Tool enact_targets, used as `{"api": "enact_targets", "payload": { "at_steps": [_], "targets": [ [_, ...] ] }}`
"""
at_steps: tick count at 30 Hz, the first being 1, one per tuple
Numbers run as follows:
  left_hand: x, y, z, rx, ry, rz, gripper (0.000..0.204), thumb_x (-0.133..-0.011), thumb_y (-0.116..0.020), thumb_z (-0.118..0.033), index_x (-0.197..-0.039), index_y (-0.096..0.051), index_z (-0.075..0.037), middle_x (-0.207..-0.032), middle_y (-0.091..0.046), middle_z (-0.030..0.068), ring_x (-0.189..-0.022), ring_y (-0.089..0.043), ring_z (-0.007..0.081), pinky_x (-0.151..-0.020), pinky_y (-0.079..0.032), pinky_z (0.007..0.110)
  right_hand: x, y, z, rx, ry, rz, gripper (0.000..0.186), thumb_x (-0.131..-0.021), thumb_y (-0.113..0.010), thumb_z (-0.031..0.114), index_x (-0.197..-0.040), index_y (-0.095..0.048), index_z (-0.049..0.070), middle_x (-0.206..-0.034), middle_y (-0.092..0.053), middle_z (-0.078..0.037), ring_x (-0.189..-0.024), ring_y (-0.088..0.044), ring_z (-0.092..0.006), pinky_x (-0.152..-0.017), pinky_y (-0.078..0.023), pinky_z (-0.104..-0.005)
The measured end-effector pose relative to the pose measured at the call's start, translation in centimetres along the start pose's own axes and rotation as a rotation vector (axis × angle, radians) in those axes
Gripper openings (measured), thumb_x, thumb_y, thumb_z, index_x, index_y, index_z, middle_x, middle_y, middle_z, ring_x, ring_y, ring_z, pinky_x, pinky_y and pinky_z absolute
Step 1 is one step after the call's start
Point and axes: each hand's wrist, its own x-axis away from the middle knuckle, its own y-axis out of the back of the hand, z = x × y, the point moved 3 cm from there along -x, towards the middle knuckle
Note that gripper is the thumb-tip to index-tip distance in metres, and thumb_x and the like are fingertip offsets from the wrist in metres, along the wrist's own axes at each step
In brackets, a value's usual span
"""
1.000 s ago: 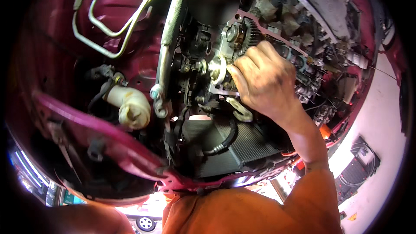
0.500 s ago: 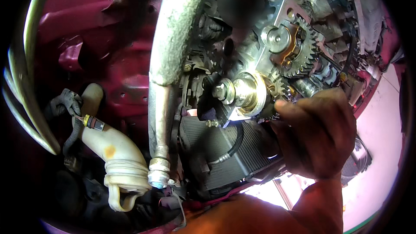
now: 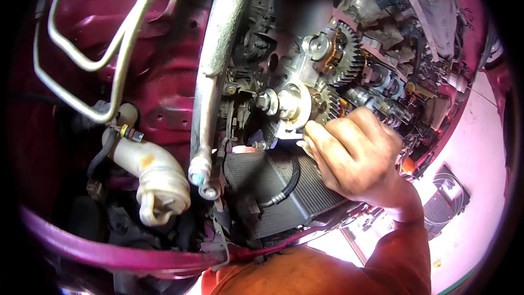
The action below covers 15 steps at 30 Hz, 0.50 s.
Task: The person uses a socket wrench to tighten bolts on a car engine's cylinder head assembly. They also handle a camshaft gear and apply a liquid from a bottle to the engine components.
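My right hand (image 3: pixel 352 155) reaches up from the lower right, its fingers curled and pressed together just below and right of a shiny round metal hub (image 3: pixel 295 108); what they hold, if anything, I cannot make out. Beside the hub is a small toothed gear (image 3: pixel 327 101), and above it a larger dark gear (image 3: pixel 348 54) with a silver round boss (image 3: pixel 319 47) on a metal plate (image 3: pixel 308 68). These sit on an open engine in a car's engine bay. My left hand is out of view.
A thick metal pipe (image 3: pixel 222 27) runs down the middle. Left are bent thin tubes (image 3: pixel 123 65), a white filler neck (image 3: pixel 155 169) and maroon bodywork (image 3: pixel 164 93). A finned radiator (image 3: pixel 273 196) lies below the engine; a black tool case (image 3: pixel 439 202) is on the pale floor (image 3: pixel 464 142) at right.
My right hand has moved from over the gears to lower, below and right of the hub. The view swung in closer to the engine, then back out a little.
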Motion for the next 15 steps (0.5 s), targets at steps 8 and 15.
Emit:
{"api": "enact_targets", "payload": {
  "at_steps": [8, 15],
  "targets": [
    [-1.0, 2.1, -0.6, 0.056, -0.061, -0.048, 0.021, -0.095, -0.065, -0.022, -0.1, -0.073, -0.004, -0.086, -0.071, 0.0035, -0.075, -0.063, 0.0097, -0.066, -0.049, 0.022, 1.7, -0.5, 1.2, 0.061, -0.064, -0.135, 0.017, -0.078, -0.076, 0.021, -0.08, -0.066, 0.007, -0.064, -0.052, -0.002, -0.058, -0.051, -0.0172, -0.043, -0.039, -0.0301],
    [-4.2, 0.5, 0.5, 0.301, 0.052, 0.007, 0.025, -0.096, -0.064, -0.029, -0.095, -0.075, -0.005, -0.078, -0.068, 0.0015, -0.071, -0.058, 0.0058, -0.066, -0.047, 0.021, 11.5, 4.9, 9.7, -0.133, -0.318, -0.349, 0.022, -0.081, -0.074, 0.024, -0.072, -0.06, 0.009, -0.067, -0.053, -0.001, -0.06, -0.054, -0.0168, -0.047, -0.042, -0.032]
  ]
}}
